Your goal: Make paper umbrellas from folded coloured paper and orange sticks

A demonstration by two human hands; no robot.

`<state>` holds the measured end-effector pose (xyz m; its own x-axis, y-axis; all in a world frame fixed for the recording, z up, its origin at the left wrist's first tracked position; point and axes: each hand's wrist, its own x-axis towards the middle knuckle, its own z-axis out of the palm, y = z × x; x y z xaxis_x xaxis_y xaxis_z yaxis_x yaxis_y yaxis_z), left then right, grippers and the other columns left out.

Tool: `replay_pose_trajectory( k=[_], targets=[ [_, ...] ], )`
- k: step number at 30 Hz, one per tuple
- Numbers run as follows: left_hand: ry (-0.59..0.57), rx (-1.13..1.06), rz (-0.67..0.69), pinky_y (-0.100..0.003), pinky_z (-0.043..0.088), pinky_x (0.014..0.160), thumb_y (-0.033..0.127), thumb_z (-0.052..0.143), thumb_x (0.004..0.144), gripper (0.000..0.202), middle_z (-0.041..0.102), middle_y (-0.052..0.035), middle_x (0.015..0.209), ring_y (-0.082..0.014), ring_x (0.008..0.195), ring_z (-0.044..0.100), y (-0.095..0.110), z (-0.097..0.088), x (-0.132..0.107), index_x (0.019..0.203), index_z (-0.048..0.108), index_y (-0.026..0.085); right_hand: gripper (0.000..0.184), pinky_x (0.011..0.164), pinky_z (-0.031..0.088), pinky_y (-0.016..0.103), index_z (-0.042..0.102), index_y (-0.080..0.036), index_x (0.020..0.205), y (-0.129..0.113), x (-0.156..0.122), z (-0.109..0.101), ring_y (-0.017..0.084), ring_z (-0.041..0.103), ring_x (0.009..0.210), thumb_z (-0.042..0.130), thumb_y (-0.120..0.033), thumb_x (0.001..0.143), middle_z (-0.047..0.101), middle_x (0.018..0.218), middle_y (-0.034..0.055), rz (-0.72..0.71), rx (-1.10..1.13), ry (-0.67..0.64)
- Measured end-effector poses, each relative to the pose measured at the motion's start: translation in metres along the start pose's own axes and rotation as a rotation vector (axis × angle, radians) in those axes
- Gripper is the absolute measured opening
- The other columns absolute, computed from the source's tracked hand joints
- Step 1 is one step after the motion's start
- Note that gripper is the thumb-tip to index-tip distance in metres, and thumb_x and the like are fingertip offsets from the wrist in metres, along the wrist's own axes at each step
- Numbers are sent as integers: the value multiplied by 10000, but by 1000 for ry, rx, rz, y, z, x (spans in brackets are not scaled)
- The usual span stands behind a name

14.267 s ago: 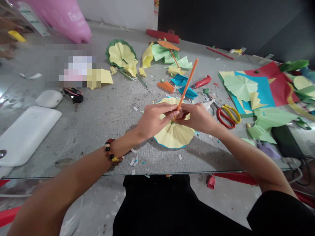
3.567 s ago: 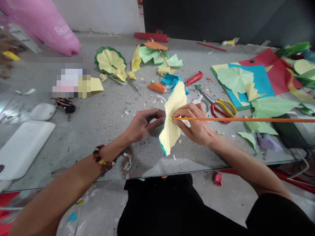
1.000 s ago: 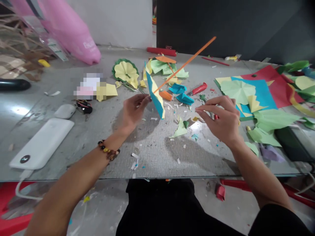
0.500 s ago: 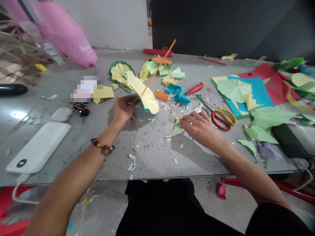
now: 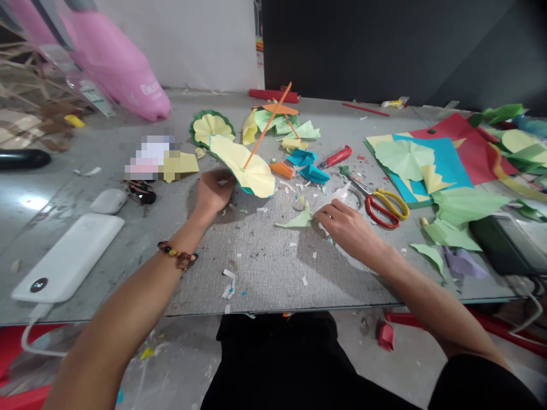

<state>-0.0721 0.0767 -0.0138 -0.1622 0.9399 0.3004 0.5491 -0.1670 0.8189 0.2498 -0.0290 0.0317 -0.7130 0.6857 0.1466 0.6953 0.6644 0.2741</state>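
Note:
My left hand point(image 5: 215, 192) is closed on the edge of a wavy paper disc point(image 5: 231, 155), yellow on its upper face with a blue-green rim. An orange paper stick point(image 5: 269, 124) rises from the disc's middle, leaning right. The tips of my left fingers are hidden under the disc. My right hand point(image 5: 349, 226) rests low over the table, fingers curled and pinching the right end of a pointed light-green paper scrap point(image 5: 299, 220). Beyond my right hand lie scissors point(image 5: 387, 208) with red and yellow handles, and a red-handled cutter point(image 5: 339, 156).
Folded blue paper pieces point(image 5: 314, 173) and a yellow-and-green paper disc point(image 5: 212, 129) lie behind the hands. Coloured sheets point(image 5: 453, 162) are stacked at right. A white power bank point(image 5: 68, 259) sits at left, below a pink bottle point(image 5: 123, 62). Small paper bits litter the table point(image 5: 265, 267).
The disc has tilted so more of its yellow face shows, and the stick's top has dropped to the left. The green scrap has swung lower and left, with my right hand slightly lower.

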Motion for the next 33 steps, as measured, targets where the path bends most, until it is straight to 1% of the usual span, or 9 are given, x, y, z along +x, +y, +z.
replay_pose_trajectory(
  k=[3, 6, 10, 14, 18, 22, 25, 30, 33],
  targets=[
    [27, -7, 13, -299, 524, 661, 133, 634, 719, 150, 792, -61, 834, -236, 768, 705, -2, 1, 1, 782, 767, 164, 189, 768, 487, 362, 667, -112, 1031, -2, 1, -2, 254, 562, 921, 519, -41, 938, 661, 994, 135, 3, -9, 65],
    [22, -74, 43, -284, 526, 644, 198, 647, 738, 118, 789, -67, 837, -228, 762, 709, -3, 3, 1, 769, 760, 183, 229, 778, 518, 375, 659, -107, 1097, -4, 2, -2, 255, 586, 940, 477, -60, 968, 681, 1042, 145, -1, 35, 124],
    [36, -202, 15, -282, 547, 672, 309, 674, 765, 156, 786, -66, 854, -211, 758, 718, -7, 7, 1, 814, 767, 193, 301, 812, 560, 381, 647, -79, 1181, -4, 0, 0, 243, 628, 944, 421, -47, 985, 718, 1063, 151, -19, 108, 216],
    [71, -303, -2, -293, 572, 720, 385, 722, 773, 194, 781, -70, 861, -210, 800, 734, -9, 11, 2, 837, 764, 207, 361, 827, 592, 381, 634, -59, 1241, -3, -2, 4, 240, 666, 972, 401, -11, 970, 728, 1119, 160, -32, 123, 292],
    [81, -322, -24, -306, 588, 723, 427, 739, 765, 211, 780, -52, 822, -212, 811, 732, -5, 11, 0, 837, 758, 230, 381, 852, 609, 385, 645, -94, 1258, -3, -3, 10, 227, 699, 983, 424, -4, 960, 743, 1138, 141, -42, 133, 297],
    [94, -341, -33, -317, 593, 730, 419, 753, 745, 206, 781, -60, 814, -224, 815, 734, 0, 10, -1, 807, 760, 223, 310, 808, 617, 364, 693, -111, 1162, -4, -4, 12, 215, 723, 920, 445, -54, 985, 765, 1064, 117, -22, 174, 277],
    [114, -352, -41, -310, 593, 730, 389, 748, 752, 180, 779, -67, 818, -221, 821, 740, 0, 10, -1, 817, 761, 222, 297, 783, 616, 348, 712, -122, 1106, -4, -5, 11, 209, 728, 907, 442, -68, 993, 770, 1020, 103, -2, 200, 265],
    [130, -392, -14, -317, 599, 772, 401, 752, 768, 195, 790, -62, 893, -209, 837, 747, -4, 13, 0, 863, 761, 230, 389, 886, 613, 391, 667, -124, 1247, -4, -5, 8, 235, 709, 1047, 429, -15, 959, 742, 1165, 130, -21, 224, 296],
    [133, -388, 16, -285, 586, 755, 406, 744, 785, 222, 791, -56, 888, -184, 824, 743, -6, 14, 0, 895, 759, 214, 454, 895, 615, 399, 632, -115, 1299, -5, -4, 5, 242, 698, 1078, 396, 25, 938, 730, 1188, 137, -7, 220, 319]
  ],
)
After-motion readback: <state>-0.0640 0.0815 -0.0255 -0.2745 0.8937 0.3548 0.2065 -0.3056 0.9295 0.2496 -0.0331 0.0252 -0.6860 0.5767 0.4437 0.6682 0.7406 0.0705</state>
